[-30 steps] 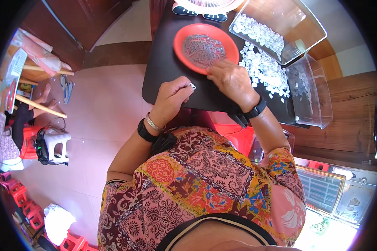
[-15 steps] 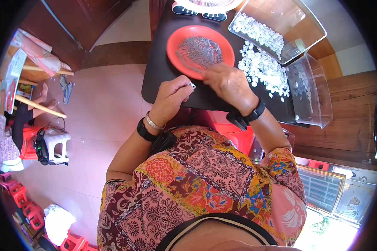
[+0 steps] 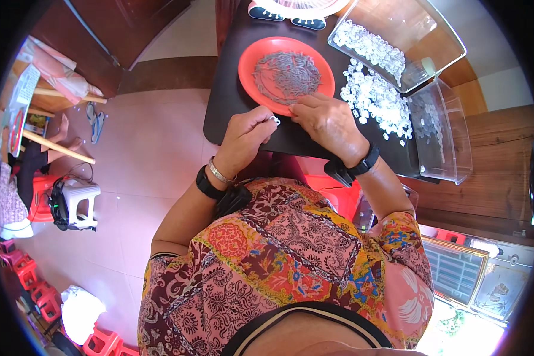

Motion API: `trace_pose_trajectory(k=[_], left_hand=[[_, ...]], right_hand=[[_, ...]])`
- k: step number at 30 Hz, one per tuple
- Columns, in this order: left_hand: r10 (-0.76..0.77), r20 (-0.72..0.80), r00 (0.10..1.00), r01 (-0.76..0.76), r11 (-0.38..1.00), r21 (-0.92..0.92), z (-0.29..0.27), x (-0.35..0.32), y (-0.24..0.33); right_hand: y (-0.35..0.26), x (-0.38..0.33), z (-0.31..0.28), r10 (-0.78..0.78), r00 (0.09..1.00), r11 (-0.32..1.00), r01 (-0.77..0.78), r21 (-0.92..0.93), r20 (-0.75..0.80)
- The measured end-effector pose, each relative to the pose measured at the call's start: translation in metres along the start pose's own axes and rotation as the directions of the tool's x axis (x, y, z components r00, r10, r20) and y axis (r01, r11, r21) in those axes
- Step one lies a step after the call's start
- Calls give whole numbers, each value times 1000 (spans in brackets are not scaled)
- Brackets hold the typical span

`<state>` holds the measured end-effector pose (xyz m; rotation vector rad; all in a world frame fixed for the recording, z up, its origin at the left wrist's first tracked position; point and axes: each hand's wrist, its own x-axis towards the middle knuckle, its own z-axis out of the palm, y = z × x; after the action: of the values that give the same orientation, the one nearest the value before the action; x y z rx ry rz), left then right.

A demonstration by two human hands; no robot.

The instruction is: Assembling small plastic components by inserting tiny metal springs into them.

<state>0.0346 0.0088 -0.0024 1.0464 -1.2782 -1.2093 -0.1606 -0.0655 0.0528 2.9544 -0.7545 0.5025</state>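
Between thumb and forefinger, my left hand (image 3: 247, 132) pinches a small white plastic piece (image 3: 275, 120) at the near edge of the dark table. My right hand (image 3: 328, 126) is closed, fingertips together at the near rim of a red plate (image 3: 247, 81); whatever they grip is too small or hidden to make out. Many small grey metal pieces (image 3: 293, 70), which look like screws or pins, lie spread on the plate. To the right of the plate is a loose heap of small clear-white plastic pieces (image 3: 371, 98).
A clear bin (image 3: 436, 41) lies tipped at the far right with more white pieces inside. Nearer stands a second clear bin (image 3: 457, 139). At the table's far end is a round white object with shoe-shaped feet (image 3: 288, 15). A person's bare feet (image 3: 68, 133) show at far left.
My right hand has shifted slightly, its fingertips still by the plate's near rim. The grey pieces on the plate are spread a little differently. My left hand keeps its pinch.
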Motion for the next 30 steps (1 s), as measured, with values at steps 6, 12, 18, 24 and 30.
trace_pose_trajectory(k=[6,12,18,24,30], left_hand=[[10,3,1000,-10,1000,8,0,0,1],[13,-6,1000,-13,1000,3,2,1,3],[25,-11,1000,-25,1000,0,2,1,4],[7,-20,1000,-8,1000,-14,2,1,5],[7,-23,1000,-8,1000,-30,2,0,4]], right_hand=[[3,-3,2,10,996,1000,-12,-19,-88],[11,-7,-2,39,999,998,-40,-40,-34],[32,-15,-12,37,999,988,-36,-151,1],[33,-15,-20,51,997,990,-44,-132,55],[43,-6,-34,131,991,982,-134,133,29]])
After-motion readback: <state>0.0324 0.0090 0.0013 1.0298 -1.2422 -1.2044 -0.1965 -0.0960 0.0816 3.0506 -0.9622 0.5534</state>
